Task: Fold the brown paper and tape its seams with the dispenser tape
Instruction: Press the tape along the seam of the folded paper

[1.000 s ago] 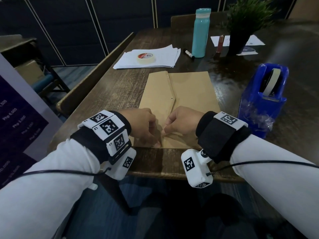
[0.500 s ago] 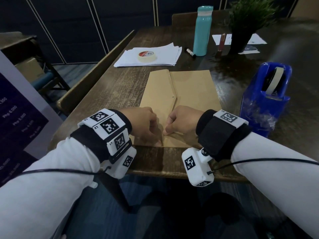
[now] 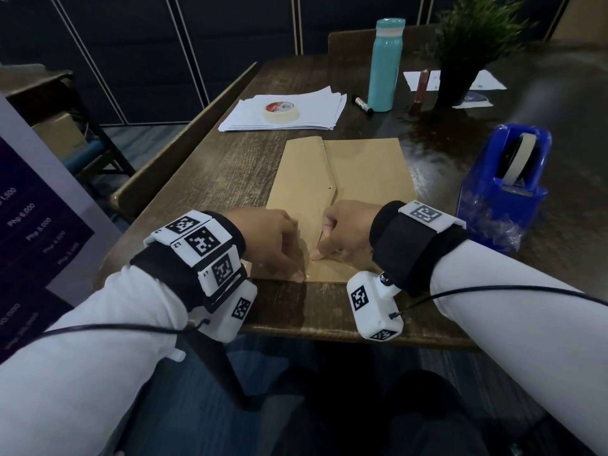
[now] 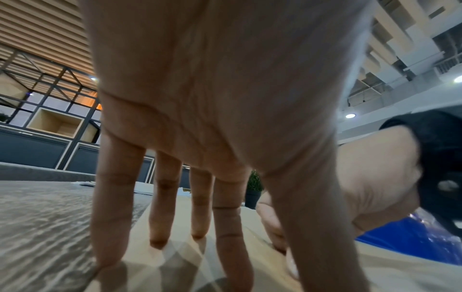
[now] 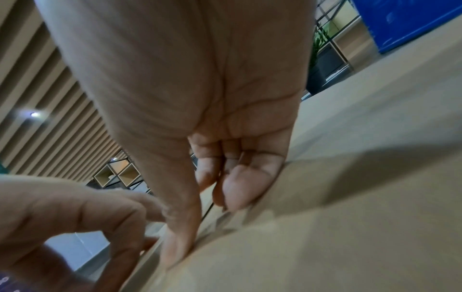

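Observation:
The brown paper (image 3: 362,172) lies folded flat on the table, its left flap overlapping the right along a middle seam. Both hands work at its near end. My left hand (image 3: 289,258) has straight fingers (image 4: 157,217) standing with their tips on the paper (image 4: 175,252), left of the seam. My right hand (image 3: 324,245) is curled like a fist, and its thumb (image 5: 180,237) presses down on the seam of the paper (image 5: 325,227). A glossy patch shows between the two thumbs. The blue tape dispenser (image 3: 503,189) stands to the right, untouched.
A masking tape roll (image 3: 281,111) sits on white sheets (image 3: 309,116) at the back. A teal bottle (image 3: 385,64), a marker (image 3: 363,105) and a potted plant (image 3: 467,54) stand behind. The table's front edge (image 3: 329,327) runs just under my wrists. A bench (image 3: 184,149) lies left.
Both hands stay at the near end of the seam with only small shifts of the fingers. The paper and dispenser have not moved.

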### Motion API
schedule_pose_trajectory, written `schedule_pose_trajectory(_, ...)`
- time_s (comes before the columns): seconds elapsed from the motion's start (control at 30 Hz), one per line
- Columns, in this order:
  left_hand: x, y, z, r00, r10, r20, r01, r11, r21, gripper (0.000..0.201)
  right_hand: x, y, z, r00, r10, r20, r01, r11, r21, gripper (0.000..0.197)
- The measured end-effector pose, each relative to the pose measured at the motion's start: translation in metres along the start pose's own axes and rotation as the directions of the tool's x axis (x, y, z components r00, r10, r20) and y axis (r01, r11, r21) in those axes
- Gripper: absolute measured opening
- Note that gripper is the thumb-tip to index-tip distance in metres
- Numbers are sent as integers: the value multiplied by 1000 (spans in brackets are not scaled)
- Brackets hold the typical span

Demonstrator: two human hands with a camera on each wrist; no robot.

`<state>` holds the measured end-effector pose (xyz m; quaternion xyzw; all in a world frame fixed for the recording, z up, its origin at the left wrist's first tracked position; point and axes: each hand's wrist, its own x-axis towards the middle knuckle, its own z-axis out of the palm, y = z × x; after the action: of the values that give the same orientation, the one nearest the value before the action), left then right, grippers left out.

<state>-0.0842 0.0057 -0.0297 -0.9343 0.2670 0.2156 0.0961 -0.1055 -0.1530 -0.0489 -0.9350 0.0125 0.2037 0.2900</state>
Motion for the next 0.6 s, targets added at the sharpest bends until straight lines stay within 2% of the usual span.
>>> schedule_pose_trajectory(0.1,-1,-3,-1,1000,-15,13,15,999,-44,31,1,-1,-6,997,9,77,-18,993,112,30)
schedule_pose_trajectory(0.17,-2,-6,-3,999,-21,27,23,997,-79,27,0,-4,-11,991,14,135,-28,994,103,35)
schedule_pose_trajectory(0.23,-3,-7,-5,999,-32,32,35,995,-94,27,-1,-9,-14,984,31,175,-31,1000,-4,48)
schedule_pose_trajectory(0.33,-3,-4,-5,998,-56,30,59,991,-120,39,-1,-19,-12,980,30,199,28,958,-284,61)
schedule_pose_trajectory(0.43,-1,0,-6,997,-76,27,78,992,-98,64,-1,-27,-9,981,34,189,54,894,-445,60)
schedule_pose_trajectory(0.6,0,4,-9,996,-89,24,90,995,-36,68,7,-33,-9,973,65,224,58,861,-505,50)
